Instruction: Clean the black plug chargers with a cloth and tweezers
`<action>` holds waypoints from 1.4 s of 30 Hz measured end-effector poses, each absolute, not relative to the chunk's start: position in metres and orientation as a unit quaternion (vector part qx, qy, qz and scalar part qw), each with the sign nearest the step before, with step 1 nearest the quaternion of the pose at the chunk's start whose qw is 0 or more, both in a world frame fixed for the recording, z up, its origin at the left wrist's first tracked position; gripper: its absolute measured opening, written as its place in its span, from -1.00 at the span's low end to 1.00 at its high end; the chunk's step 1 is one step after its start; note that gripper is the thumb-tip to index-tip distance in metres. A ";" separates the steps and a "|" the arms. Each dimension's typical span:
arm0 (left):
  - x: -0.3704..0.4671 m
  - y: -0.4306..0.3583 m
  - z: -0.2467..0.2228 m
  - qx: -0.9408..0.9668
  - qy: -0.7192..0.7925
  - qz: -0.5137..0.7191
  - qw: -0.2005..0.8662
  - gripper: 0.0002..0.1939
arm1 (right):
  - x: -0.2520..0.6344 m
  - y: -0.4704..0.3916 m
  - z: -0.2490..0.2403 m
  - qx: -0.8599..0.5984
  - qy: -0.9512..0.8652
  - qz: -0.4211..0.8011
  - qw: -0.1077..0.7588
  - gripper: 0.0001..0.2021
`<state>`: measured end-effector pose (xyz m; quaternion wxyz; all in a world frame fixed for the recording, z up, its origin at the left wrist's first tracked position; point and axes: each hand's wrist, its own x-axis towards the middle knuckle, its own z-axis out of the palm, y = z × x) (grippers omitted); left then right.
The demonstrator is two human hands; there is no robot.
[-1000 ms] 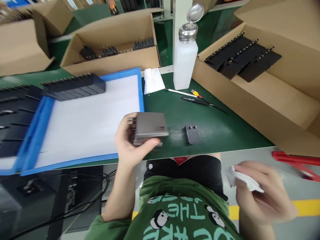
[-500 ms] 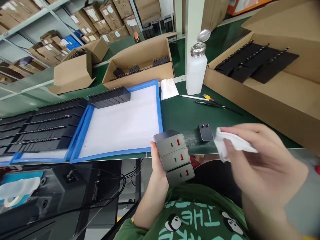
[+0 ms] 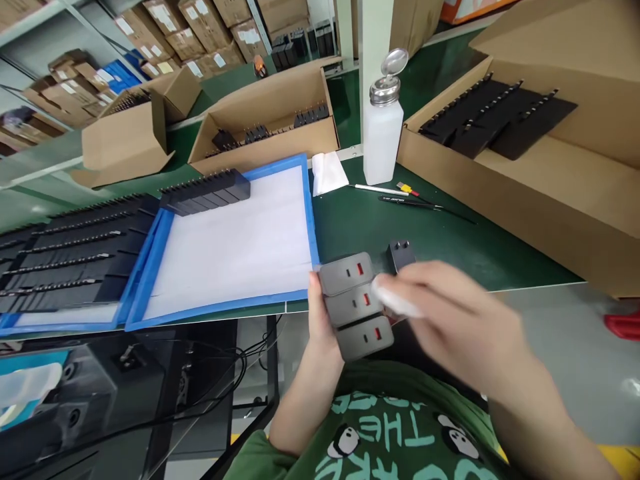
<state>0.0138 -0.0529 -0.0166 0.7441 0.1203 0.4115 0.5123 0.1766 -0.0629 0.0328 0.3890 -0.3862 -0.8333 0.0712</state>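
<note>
Three dark grey chargers are stacked in my left hand, their port faces towards me, each with a small dark slot and a red USB port. My left fingers wrap round the stack's side, partly hidden behind it. A folded white cloth is pinched in my right hand, which is blurred by motion. The cloth is at the right edge of the middle charger; whether it touches is hard to tell. Just behind my right fingers, a single black charger with two pins up sits on the green table, partly covered.
Left of my hands lies a blue-edged white tray with a row of black chargers. A white pump bottle, white cloth and tweezers are behind. Open cardboard boxes with black chargers stand right and back.
My right hand has moved left with the white cloth, from beside the single charger to the stack. The stack in my left hand is tilted slightly differently. The view has shifted a little.
</note>
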 end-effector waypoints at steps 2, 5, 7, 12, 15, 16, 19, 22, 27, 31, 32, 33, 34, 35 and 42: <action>0.014 -0.053 -0.014 0.120 0.399 0.519 0.746 -0.25 | 0.180 -0.068 0.034 -0.386 -0.831 0.074 0.393 -0.69; 0.013 -0.053 -0.011 0.115 0.385 0.526 0.750 -0.26 | 0.183 -0.075 0.033 -0.306 -0.866 0.112 0.381 -0.69; 0.013 -0.053 -0.009 0.111 0.380 0.531 0.749 -0.26 | 0.187 -0.078 0.030 -0.304 -0.872 0.123 0.363 -0.69; 0.014 -0.055 -0.005 0.111 0.371 0.536 0.750 -0.27 | 0.188 -0.086 0.028 -0.322 -0.861 0.138 0.368 -0.61; 0.009 -0.055 -0.007 0.130 0.406 0.541 0.725 -0.24 | 0.190 -0.087 0.027 -0.280 -0.878 0.138 0.363 -0.65; 0.004 -0.054 -0.008 0.164 0.435 0.550 0.694 -0.22 | 0.196 -0.084 0.024 -0.307 -0.872 0.120 0.363 -0.67; -0.016 -0.049 -0.011 0.332 0.529 0.583 0.520 -0.20 | 0.231 -0.061 0.003 -0.442 -0.820 0.036 0.362 -0.64; -0.033 -0.039 -0.004 0.420 0.541 0.586 0.434 -0.40 | 0.268 -0.031 -0.019 -0.530 -0.781 0.066 0.324 -0.67; -0.022 -0.013 0.035 0.682 0.526 0.456 0.224 -0.42 | 0.290 -0.020 -0.010 -0.537 -0.796 0.110 0.257 -0.46; 0.030 0.023 0.070 0.796 0.451 0.382 0.131 -0.38 | 0.298 -0.044 0.012 -0.568 -0.729 0.096 0.369 -0.47; 0.050 0.035 0.077 0.811 0.447 0.352 0.138 -0.38 | 0.301 -0.051 0.014 -0.569 -0.711 0.092 0.404 -0.47; 0.073 0.048 0.083 0.823 0.450 0.312 0.150 -0.36 | 0.306 -0.057 0.015 -0.567 -0.696 0.085 0.432 -0.48; 0.097 0.061 0.088 0.832 0.457 0.274 0.153 -0.34 | 0.311 -0.064 0.015 -0.567 -0.686 0.076 0.450 -0.48; 0.123 0.075 0.092 0.838 0.458 0.258 0.146 -0.33 | 0.317 -0.071 0.014 -0.570 -0.677 0.067 0.461 -0.48; 0.256 0.161 0.076 0.839 0.518 0.127 0.109 -0.53 | 0.370 -0.120 -0.015 -0.660 -0.594 -0.008 0.460 -0.54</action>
